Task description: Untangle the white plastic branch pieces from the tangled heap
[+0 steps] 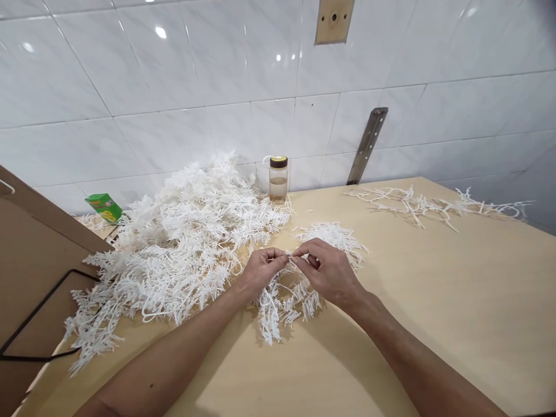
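Both hands meet fingertip to fingertip over the table. My left hand [264, 268] pinches a white plastic sprig [269, 310], whose feathery branches hang down below the hands toward me. My right hand [325, 267] is closed in a pinch at the same spot, its thumb and forefinger on the sprig's upper end. The exact bit between the fingertips is too small to make out. Just behind my right hand lies a small heap of loose white pieces [332, 234]. A large pile of white feathery sprigs [186, 231] spreads beside my left hand.
A bottle with a dark lid [278, 180] stands against the tiled wall. Bare white stems [417, 205] lie at the back right of the wooden table [456, 313]. At left are a green box [104, 207] and a brown panel [35, 255] with a black wire frame [32, 315].
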Demonstrator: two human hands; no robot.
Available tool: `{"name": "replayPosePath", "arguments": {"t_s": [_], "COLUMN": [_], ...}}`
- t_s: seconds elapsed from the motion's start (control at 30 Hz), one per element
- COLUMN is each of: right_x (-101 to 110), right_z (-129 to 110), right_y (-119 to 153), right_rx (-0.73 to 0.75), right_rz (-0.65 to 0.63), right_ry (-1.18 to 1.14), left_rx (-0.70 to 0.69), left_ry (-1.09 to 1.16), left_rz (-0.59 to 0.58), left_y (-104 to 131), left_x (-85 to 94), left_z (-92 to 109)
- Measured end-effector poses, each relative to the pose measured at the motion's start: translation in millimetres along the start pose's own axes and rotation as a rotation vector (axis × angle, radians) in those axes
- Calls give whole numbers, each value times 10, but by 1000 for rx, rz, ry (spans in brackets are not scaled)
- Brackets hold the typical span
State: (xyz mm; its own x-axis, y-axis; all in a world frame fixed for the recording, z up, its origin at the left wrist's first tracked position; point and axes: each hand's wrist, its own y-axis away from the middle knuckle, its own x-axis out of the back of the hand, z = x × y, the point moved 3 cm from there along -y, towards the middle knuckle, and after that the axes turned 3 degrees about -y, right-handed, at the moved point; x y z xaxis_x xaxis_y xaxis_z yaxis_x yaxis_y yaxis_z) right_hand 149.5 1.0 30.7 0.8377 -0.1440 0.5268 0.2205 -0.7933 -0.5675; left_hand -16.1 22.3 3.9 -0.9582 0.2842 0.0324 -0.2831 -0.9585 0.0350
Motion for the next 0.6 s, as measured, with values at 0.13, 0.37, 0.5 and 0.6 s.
{"name": "replayPosePath", "arguments": {"t_s": [0.13, 0.37, 0.5, 0.6], "right_x": [-36, -54, -72, -77], "right_z": [49, 46, 54, 66], "right_y": [6, -2, 10, 13], "right_rx": [31, -43, -89, -93], "right_rz": [-23, -80, -107, -137], "right_ry": [69, 106, 96, 105], "left_rx": [-28, -43, -56, -68], "left_ry": [-36, -170, -257, -295], "left_rz": [22, 31, 47, 59], "left_y": [5, 77, 107, 105], "left_x": [7, -30, -44, -45], "left_z": [6, 108, 162, 148]}}
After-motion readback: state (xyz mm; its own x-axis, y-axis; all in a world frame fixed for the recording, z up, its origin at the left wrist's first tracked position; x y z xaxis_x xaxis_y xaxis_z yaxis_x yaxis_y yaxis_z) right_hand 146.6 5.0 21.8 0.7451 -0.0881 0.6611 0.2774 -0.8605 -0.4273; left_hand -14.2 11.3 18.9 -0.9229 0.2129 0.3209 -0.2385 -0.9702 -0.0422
